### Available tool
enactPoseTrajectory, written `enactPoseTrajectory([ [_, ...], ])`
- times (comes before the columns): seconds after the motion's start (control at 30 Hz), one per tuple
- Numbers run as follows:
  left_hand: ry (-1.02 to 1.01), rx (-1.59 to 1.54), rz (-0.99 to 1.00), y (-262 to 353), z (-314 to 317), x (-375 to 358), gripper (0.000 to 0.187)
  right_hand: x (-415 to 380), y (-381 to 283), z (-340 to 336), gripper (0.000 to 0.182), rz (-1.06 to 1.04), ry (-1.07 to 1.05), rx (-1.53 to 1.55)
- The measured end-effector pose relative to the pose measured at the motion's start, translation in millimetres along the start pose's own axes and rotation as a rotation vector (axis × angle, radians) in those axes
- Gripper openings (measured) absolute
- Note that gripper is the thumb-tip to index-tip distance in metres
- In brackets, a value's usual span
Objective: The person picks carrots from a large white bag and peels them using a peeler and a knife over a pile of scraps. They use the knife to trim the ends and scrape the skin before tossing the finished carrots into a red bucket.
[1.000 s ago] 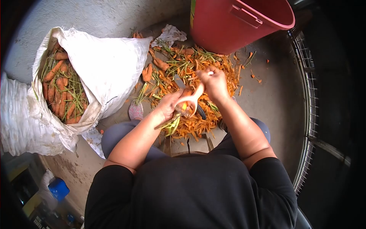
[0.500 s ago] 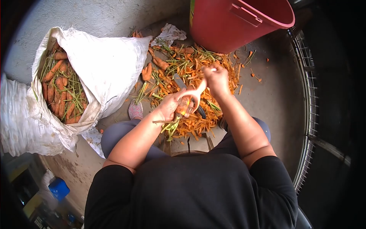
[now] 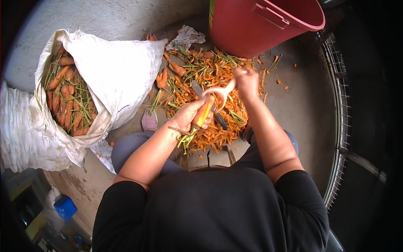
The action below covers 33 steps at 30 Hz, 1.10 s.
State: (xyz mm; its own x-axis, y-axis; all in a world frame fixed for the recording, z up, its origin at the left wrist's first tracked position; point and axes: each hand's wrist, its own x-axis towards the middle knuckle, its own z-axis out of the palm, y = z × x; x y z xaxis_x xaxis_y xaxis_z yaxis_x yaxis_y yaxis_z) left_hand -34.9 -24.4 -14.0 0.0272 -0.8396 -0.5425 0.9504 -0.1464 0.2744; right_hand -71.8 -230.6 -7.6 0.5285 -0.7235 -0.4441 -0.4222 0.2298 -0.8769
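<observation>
My left hand [image 3: 189, 115] is closed around a carrot [image 3: 203, 112] whose green stem stubs [image 3: 187, 138] point down toward me. A bright, freshly peeled strip shows along the carrot's side. My right hand [image 3: 247, 82] grips the handle of a pale pink peeler [image 3: 226, 91], a little blurred. The peeler's wide head lies at the far tip of the carrot. Beneath both hands spreads a heap of orange carrot peelings [image 3: 218, 134] mixed with green stems. A knife with a dark handle [image 3: 220, 122] lies on the heap, partly hidden behind the carrot and peeler.
A white woven sack [image 3: 121, 63] full of unpeeled carrots [image 3: 65, 98] lies at the left. Loose carrots [image 3: 161, 78] rest by the heap. Beyond it stands a large red bin [image 3: 247, 33]. Metal mesh [image 3: 344, 96] runs along the right.
The peeler has moved from around the middle of the carrot to its far tip, away from me. More of the carrot's bright peeled side shows now.
</observation>
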Motion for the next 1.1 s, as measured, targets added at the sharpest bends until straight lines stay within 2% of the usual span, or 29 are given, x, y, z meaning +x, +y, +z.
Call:
enactPoseTrajectory([
  [0.03,-0.03,-0.07,-0.019,0,-2,1,0.036,19,7,-8,0.024,-0.063,0.138,0.066],
  [0.1,-0.071,-0.013,-0.068,1,-2,-1,0.038,27,-2,-22,0.021,-0.096,0.195,0.211],
  [0.17,-0.043,-0.014,-0.069,1,-4,0,0.038,13,-7,-19,0.017,-0.081,0.073,0.267],
  [0.2,-0.02,-0.015,-0.052,2,-2,-1,0.037,-4,-15,-12,0.015,-0.02,-0.057,0.334],
  [0.23,-0.026,-0.015,-0.058,2,-3,0,0.036,-10,-9,-5,0.02,-0.011,-0.133,0.276],
  [0.3,-0.039,-0.018,-0.074,1,-6,0,0.035,-2,4,3,0.015,-0.023,-0.059,0.185],
  [0.37,-0.086,-0.056,-0.055,4,0,-3,0.034,24,15,-10,0.019,-0.059,0.131,0.09],
  [0.4,-0.108,-0.074,-0.045,6,3,-5,0.033,30,10,-12,0.025,-0.226,0.31,-0.055],
  [0.43,-0.068,-0.066,-0.043,7,3,-5,0.033,32,6,-21,0.024,-0.114,0.246,0.165],
  [0.5,0.006,-0.052,-0.037,5,3,-4,0.033,20,-4,-19,0.018,-0.076,0.16,0.239],
  [0.57,0.009,-0.033,0.032,4,-2,-3,0.032,-9,-14,-2,0.014,-0.025,-0.053,0.309],
  [0.63,-0.041,-0.014,0.124,4,1,-5,0.032,-38,-17,13,0.017,-0.054,-0.286,0.247],
  [0.67,0.206,-0.005,0.059,6,11,-3,0.033,-40,-8,17,0.018,-0.119,-0.353,0.198],
  [0.7,0.144,-0.024,0.068,4,8,-3,0.033,-41,-3,20,0.019,-0.186,-0.419,0.149],
  [0.73,0.082,-0.044,0.077,0,1,-1,0.033,-44,-16,17,0.019,-0.126,-0.296,-0.032],
  [0.77,0.019,-0.065,0.088,-4,-6,1,0.033,-25,-9,12,0.017,-0.098,-0.181,-0.059],
  [0.8,-0.038,-0.176,-0.03,-6,-12,5,0.03,5,5,5,0.018,-0.153,0.01,-0.011],
  [0.83,-0.025,-0.15,-0.007,-7,-10,5,0.029,27,15,-5,0.02,-0.206,0.203,0.04],
  [0.9,0.002,-0.089,0.032,-5,-2,3,0.028,36,8,-23,0.019,-0.149,0.185,0.197],
  [0.97,0.027,-0.074,0.066,-1,-1,2,0.03,9,-12,-13,0.016,-0.085,0.06,0.279],
  [1.03,0.006,-0.016,0.1,0,-11,5,0.032,-26,-24,3,0.016,-0.03,-0.172,0.268],
  [1.07,0.227,0.175,0.066,10,7,-3,0.036,-39,-19,10,0.018,-0.061,-0.284,0.23],
  [1.1,0.148,0.092,0.062,6,1,1,0.036,-44,-13,14,0.019,-0.093,-0.396,0.192],
])
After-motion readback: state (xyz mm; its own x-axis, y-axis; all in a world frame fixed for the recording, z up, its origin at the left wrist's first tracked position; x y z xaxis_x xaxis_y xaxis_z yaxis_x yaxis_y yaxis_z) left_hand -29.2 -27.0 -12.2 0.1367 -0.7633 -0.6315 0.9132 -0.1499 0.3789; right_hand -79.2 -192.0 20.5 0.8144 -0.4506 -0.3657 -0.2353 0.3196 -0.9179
